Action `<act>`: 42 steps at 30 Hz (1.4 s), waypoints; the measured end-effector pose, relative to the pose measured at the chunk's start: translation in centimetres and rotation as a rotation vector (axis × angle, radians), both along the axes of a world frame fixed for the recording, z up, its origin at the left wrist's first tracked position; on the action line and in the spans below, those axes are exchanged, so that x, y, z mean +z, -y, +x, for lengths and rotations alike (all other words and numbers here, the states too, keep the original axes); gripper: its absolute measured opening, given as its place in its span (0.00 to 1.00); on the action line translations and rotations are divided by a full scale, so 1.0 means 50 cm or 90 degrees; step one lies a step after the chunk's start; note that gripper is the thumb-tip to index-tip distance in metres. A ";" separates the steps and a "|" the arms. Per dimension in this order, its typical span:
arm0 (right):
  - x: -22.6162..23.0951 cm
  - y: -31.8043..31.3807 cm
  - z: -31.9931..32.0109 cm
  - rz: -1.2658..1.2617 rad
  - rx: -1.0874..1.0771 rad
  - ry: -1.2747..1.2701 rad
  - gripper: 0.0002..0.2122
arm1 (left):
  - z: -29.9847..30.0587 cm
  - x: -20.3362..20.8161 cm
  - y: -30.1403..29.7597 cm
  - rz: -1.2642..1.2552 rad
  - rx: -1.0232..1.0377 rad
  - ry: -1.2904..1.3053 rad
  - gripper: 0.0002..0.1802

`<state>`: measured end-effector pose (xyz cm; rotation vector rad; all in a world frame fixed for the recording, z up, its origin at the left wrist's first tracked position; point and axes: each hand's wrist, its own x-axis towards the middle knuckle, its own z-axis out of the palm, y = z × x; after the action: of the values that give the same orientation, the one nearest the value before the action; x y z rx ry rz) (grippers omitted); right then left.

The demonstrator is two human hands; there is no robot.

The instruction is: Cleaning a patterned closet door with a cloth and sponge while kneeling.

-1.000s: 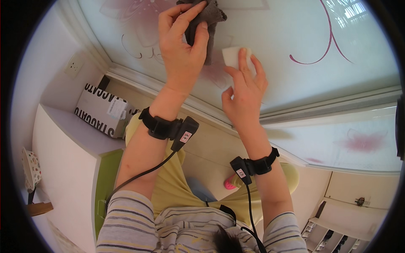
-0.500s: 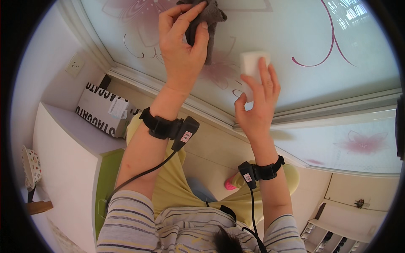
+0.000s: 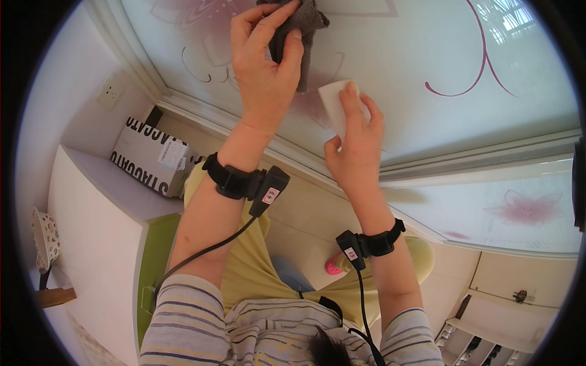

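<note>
A frosted glass door panel (image 3: 415, 55) with pink flower patterns and curved lines fills the upper part of the view. My left hand (image 3: 267, 73) pinches a bunched dark grey cloth (image 3: 305, 36) against the glass near the top. Lower and to its right, my right hand (image 3: 359, 134) presses a white sponge block (image 3: 334, 104) on the panel, fingers laid over it and thumb at its lower side. The sponge's right part is hidden under the fingers. Each wrist wears a black strap with a small box and cable.
At the left, a box with black lettering (image 3: 149, 157) lies beside a white and green cabinet (image 3: 97, 244). A wall socket (image 3: 111, 91) sits above. The door frame's rail (image 3: 488, 149) runs below the glass, a second flowered panel (image 3: 519, 210) to the right. Shelves (image 3: 482, 341) stand lower right.
My right hand has slid left across the glass with the white sponge, which now sits more tilted. The left hand and grey cloth have barely moved.
</note>
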<state>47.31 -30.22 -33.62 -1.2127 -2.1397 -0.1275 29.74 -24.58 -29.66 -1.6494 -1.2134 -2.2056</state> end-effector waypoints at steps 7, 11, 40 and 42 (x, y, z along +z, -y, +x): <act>0.049 -0.022 0.018 0.158 -0.033 -0.006 0.35 | 0.001 0.010 0.010 0.010 0.013 0.003 0.18; 0.039 -0.029 0.016 0.182 -0.048 0.014 0.35 | 0.005 0.015 0.011 0.006 0.005 0.006 0.18; 0.065 -0.007 0.028 0.102 -0.082 0.070 0.36 | -0.016 -0.007 -0.012 0.007 0.010 -0.007 0.19; 0.056 0.007 0.060 0.082 -0.102 0.071 0.37 | -0.019 -0.008 -0.015 0.002 0.021 -0.013 0.19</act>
<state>50.32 -30.56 -30.80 -1.3270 -2.0914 -0.4051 28.79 -23.82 -30.06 -1.6335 -1.2224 -2.1652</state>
